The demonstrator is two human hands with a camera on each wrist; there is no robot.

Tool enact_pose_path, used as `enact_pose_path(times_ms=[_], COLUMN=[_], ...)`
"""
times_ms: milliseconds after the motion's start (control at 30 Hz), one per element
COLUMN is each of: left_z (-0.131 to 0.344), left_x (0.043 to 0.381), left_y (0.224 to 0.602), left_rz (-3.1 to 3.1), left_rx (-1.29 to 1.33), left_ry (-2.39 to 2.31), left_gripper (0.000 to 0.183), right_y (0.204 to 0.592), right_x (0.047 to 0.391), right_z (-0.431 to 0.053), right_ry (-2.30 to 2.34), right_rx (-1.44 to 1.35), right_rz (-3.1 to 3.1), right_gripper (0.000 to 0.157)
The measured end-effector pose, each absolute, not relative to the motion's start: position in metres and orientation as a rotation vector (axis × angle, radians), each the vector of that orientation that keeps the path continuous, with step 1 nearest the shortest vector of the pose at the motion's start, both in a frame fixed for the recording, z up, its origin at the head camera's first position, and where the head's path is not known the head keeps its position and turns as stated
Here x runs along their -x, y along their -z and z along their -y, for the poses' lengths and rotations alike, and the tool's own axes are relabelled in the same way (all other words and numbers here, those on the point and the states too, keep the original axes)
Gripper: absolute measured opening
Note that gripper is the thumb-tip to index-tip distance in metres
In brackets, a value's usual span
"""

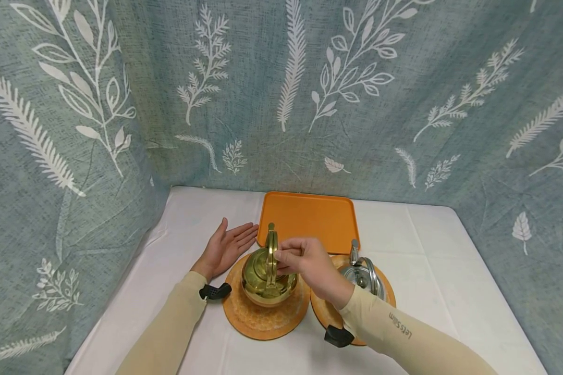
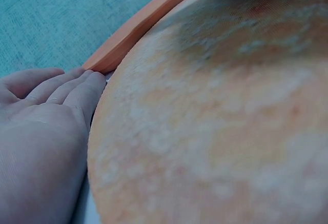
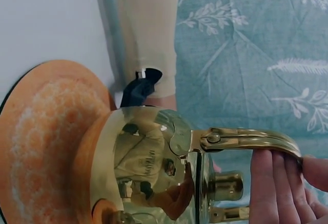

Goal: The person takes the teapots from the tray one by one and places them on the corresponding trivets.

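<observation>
A shiny gold kettle [image 1: 258, 278] with an upright arched handle is over the left round orange mat [image 1: 267, 328]. I cannot tell whether its base touches the mat. My right hand [image 1: 311, 265] pinches the kettle's handle [image 3: 256, 141], thumb on one side and fingers on the other. Left of the kettle, my left hand [image 1: 225, 250] lies with straight fingers and palm up, holding nothing. Its fingertips are close to the left edge of an orange tray [image 1: 305, 216]; contact is unclear. In the left wrist view, the hand lies beside the mat's rim.
A silver kettle [image 1: 375, 276] stands on a second round orange mat [image 1: 390, 291], partly hidden behind my right wrist. The tray lies behind both mats on a white tablecloth [image 1: 417, 245]. Blue-green curtains [image 1: 262, 104] with white leaf prints enclose the back and sides.
</observation>
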State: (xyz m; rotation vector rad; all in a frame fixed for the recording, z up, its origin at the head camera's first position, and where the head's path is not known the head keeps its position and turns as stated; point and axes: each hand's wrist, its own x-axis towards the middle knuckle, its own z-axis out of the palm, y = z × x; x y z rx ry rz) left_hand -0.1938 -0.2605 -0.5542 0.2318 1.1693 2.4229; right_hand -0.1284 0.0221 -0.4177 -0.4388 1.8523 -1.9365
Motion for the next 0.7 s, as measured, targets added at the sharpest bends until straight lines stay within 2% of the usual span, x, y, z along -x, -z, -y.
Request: enact_pose_path(times_ms=[700], left_z=[0.2596], left_x=[0.1931], left_y=[0.5532], left_rz=[-1.177], left_rx=[-0.227], left_ry=[-2.424], left_gripper=[0.098], right_y=[0.4244], right_x=[0.1215], right_z=[-0.0191], right_ry=[1.926], right_rx=[0.446], right_rz=[-1.828], right_gripper=[0.021])
